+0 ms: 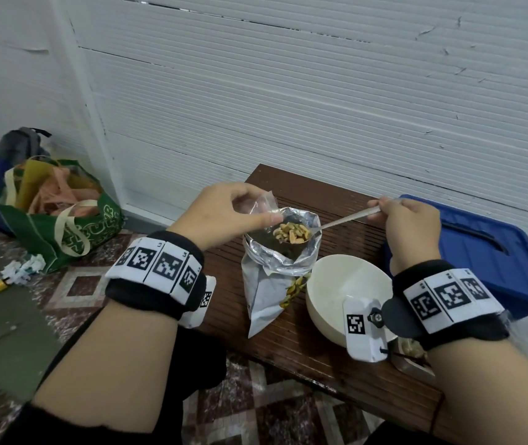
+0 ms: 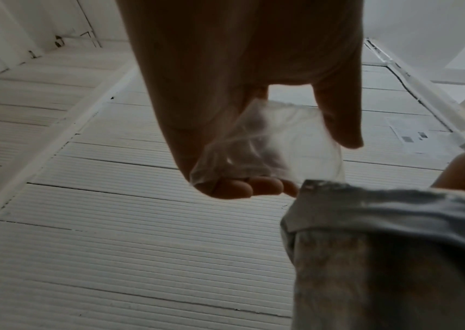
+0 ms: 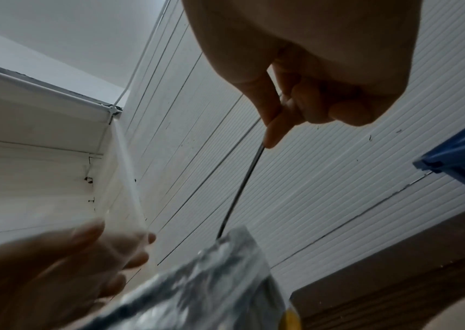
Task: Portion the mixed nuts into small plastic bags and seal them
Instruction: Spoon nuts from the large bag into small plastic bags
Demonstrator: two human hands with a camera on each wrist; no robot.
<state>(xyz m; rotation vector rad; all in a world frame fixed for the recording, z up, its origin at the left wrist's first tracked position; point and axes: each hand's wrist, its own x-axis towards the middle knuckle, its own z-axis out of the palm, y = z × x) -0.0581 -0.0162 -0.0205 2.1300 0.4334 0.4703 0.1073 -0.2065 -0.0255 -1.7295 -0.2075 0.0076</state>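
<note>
A spoonful of mixed nuts [image 1: 291,233] is held over the open mouth of the foil nut pouch [image 1: 275,268], which stands on the dark wooden table [image 1: 320,348] just left of the white bowl [image 1: 339,284]. The spoon [image 1: 336,221] is gripped by the right hand [image 1: 413,226], its handle pinched between thumb and curled fingers [image 3: 318,107], with the wrist raised and the handle slanting down to the left toward the pouch. A small clear plastic bag [image 1: 261,205] is held up by the left hand [image 1: 224,213], just beyond the pouch's far left rim; in the left wrist view the film is clamped between the thumb and curled fingers [image 2: 239,189], and the bag looks empty. Its mouth seems to be only partly opened, though that cannot be told for sure.

By the look of it the job is at an early stage: this bag is not yet filled and nothing is sealed. No finished bags are seen on the table, though something holding nuts is half hidden behind the right wrist at the near edge. Tipping the spoon in, pressing the seal shut and repeating are judged to be left. A blue bin lid [image 1: 481,248] lies at the right.
</note>
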